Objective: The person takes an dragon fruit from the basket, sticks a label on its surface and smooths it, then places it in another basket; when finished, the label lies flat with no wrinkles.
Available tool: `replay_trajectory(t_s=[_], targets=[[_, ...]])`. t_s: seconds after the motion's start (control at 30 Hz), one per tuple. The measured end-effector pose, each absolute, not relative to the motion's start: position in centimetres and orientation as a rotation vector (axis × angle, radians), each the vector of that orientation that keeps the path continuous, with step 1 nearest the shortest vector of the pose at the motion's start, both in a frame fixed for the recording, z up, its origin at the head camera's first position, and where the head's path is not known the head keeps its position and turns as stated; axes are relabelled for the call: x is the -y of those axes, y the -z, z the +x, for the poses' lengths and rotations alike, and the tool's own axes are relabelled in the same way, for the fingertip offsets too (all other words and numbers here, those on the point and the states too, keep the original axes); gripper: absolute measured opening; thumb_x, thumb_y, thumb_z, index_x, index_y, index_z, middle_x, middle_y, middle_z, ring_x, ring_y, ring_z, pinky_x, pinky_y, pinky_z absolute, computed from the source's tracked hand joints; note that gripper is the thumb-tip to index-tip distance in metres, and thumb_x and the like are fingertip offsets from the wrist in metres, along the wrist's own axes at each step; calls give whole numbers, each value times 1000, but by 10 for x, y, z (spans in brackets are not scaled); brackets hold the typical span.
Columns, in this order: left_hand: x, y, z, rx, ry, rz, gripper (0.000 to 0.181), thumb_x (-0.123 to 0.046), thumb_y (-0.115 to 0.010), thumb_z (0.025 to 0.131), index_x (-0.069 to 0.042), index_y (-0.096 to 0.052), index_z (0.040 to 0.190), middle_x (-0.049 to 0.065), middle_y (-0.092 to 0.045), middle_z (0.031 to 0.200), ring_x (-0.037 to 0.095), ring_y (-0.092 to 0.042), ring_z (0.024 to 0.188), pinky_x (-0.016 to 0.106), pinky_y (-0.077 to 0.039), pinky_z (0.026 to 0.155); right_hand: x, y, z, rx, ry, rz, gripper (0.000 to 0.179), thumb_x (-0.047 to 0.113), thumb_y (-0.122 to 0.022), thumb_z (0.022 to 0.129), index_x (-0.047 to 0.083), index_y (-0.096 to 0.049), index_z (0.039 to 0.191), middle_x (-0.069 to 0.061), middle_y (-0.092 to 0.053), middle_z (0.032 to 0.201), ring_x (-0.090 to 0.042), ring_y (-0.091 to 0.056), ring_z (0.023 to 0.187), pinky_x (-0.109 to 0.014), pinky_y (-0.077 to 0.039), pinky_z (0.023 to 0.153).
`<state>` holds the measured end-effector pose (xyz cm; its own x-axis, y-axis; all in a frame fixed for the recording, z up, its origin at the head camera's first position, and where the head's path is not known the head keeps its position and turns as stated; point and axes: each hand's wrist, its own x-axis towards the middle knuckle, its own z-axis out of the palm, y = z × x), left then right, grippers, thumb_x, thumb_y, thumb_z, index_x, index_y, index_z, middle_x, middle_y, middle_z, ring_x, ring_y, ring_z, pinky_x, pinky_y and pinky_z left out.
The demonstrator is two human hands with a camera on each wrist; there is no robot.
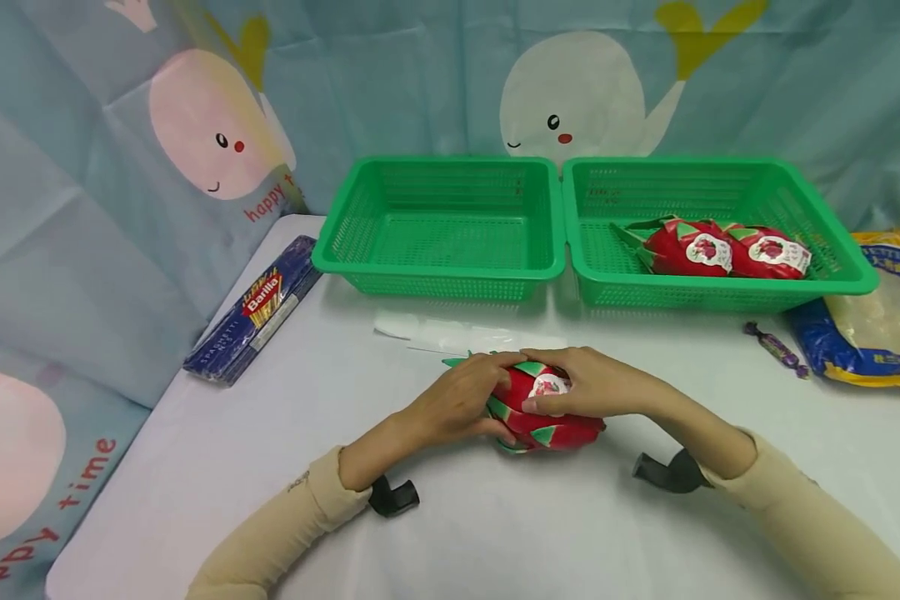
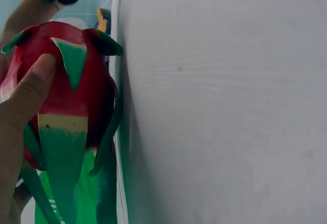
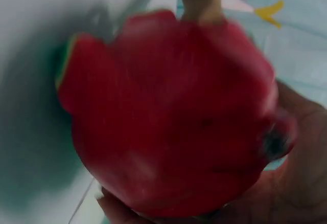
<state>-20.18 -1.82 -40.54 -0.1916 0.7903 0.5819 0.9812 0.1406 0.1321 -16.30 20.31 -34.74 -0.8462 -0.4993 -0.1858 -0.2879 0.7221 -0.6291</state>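
A red dragon fruit (image 1: 562,436) with green-tipped scales and a round white sticker lies at the middle of the white table, between both hands. My left hand (image 1: 453,400) grips it from the left. In the left wrist view the left thumb (image 2: 33,88) presses on the red skin of the dragon fruit (image 2: 99,101), above long green leaf tips. From the right, my right hand (image 1: 600,385) holds the same fruit, its fingers over the top by the sticker. The fruit (image 3: 168,116) fills much of the blurred right wrist view and hides part of the right hand (image 3: 296,173).
Behind the hands stand two green baskets; the left basket (image 1: 442,285) shows its bare bottom, the right basket (image 1: 712,293) holds two dragon fruits (image 1: 682,250). A blue spaghetti pack (image 1: 251,317), a white strip (image 1: 450,332), a purple-wrapped candy (image 1: 776,348) and a blue-yellow bag (image 1: 881,312) lie around.
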Motion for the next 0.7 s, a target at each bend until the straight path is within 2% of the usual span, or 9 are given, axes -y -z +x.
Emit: replay_trajectory(t_s=[0.1,0.2,0.27,0.33,0.4,0.5,0.57,0.63,0.7], targets=[[18,406,-203,2053,726,-1702,62,-43,-79,65,-6,-42,98,10,-55,116,19,-51,116,26,-43,94,-202,349,-173,-2531,845,-601,61,45,-64,81,23,-47,135,6,-62,102,-10,-57,89,-26,-49,71],[22,403,-206,2094,816,-1705,61,-37,-79,68,-4,-45,106,11,-54,120,19,-50,117,27,-43,96,-202,350,-178,-2526,832,-595,59,44,-61,84,17,-47,135,3,-63,106,-13,-56,94,-30,-49,75],[26,399,-212,2154,997,-1675,55,-28,-78,71,-2,-49,109,13,-55,124,20,-52,118,29,-44,96,-204,351,-183,-2480,867,-565,58,42,-57,87,13,-47,135,-1,-64,100,-15,-57,88,-32,-49,73],[32,395,-221,2262,1289,-1558,47,-18,-75,76,2,-53,113,17,-57,122,20,-55,114,34,-45,96,-208,353,-188,-2417,930,-522,53,40,-54,89,10,-49,133,-3,-64,101,-15,-57,90,-32,-48,77],[37,389,-235,2339,1700,-1305,39,-11,-68,82,5,-55,115,22,-59,118,20,-59,110,38,-46,95,-212,355,-193,-2348,1002,-460,49,38,-51,91,8,-51,131,-3,-65,99,-14,-57,88,-30,-48,78],[46,382,-259,2313,2286,-700,38,-12,-58,90,6,-51,123,21,-62,114,14,-64,100,33,-50,90,-217,357,-198,-2278,1084,-398,43,34,-49,92,7,-58,124,-1,-66,99,-10,-57,85,-26,-47,77],[52,378,-273,2171,2553,-353,39,-16,-53,93,6,-48,126,16,-66,109,11,-66,94,26,-51,85,-220,358,-200,-2245,1119,-365,43,32,-49,91,4,-59,122,0,-66,91,-8,-56,79,-25,-47,69],[58,376,-284,2035,2701,-142,40,-20,-50,95,7,-47,125,9,-69,100,9,-68,89,20,-52,78,-220,358,-201,-2215,1151,-348,43,30,-50,90,2,-60,120,2,-63,82,-7,-53,71,-23,-45,61],[62,375,-289,1926,2791,-66,37,-21,-48,96,7,-48,120,5,-70,93,10,-68,86,20,-53,76,-220,357,-201,-2199,1180,-343,44,28,-52,88,0,-59,121,4,-58,74,-6,-47,63,-21,-39,53]])
